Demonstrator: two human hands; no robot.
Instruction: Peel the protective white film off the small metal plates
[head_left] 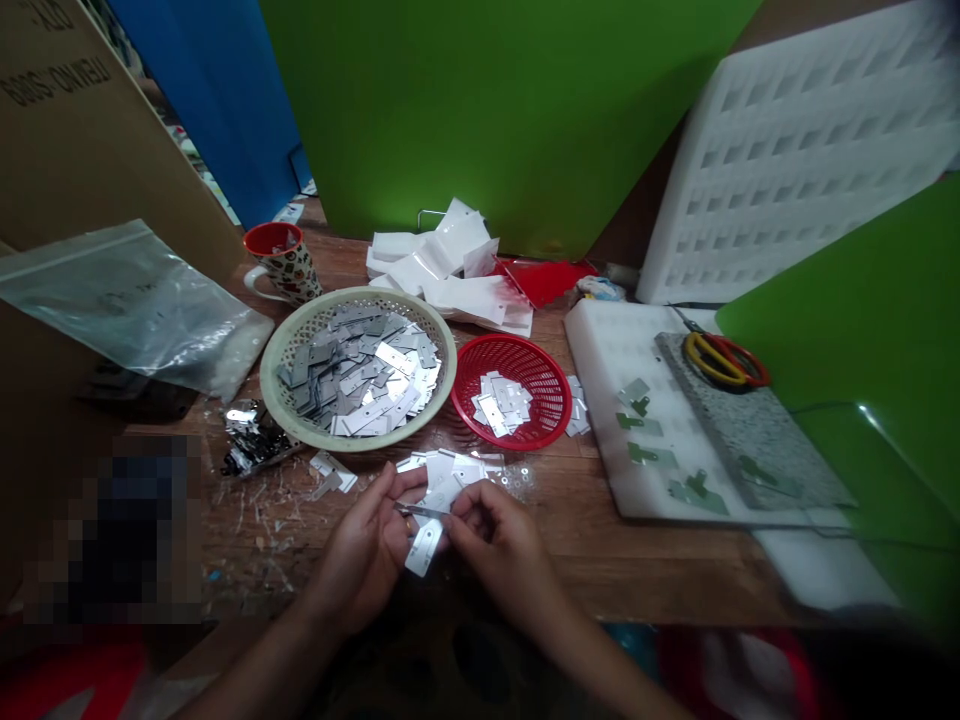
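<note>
My left hand (367, 548) is turned palm up, its fingers curled around the left end of a thin flat metal plate (422, 511) seen nearly edge-on. My right hand (499, 530) pinches the right end of that plate between thumb and fingers. Just below it, a silvery plate with small holes (425, 547) lies between the two hands; which fingers support it is hidden. Behind the hands, a loose pile of similar plates (469, 468) rests on the wooden table. A cream basket (274, 405) full of metal plates and a red basket (551, 385) with fewer plates stand beyond.
A patterned mug (289, 272) and a plastic bag (135, 305) are at the left. White strips (450, 265) lie at the back. On the right, a white foam board (600, 370) carries a grey slab (757, 440), scissors (724, 360) and several plates.
</note>
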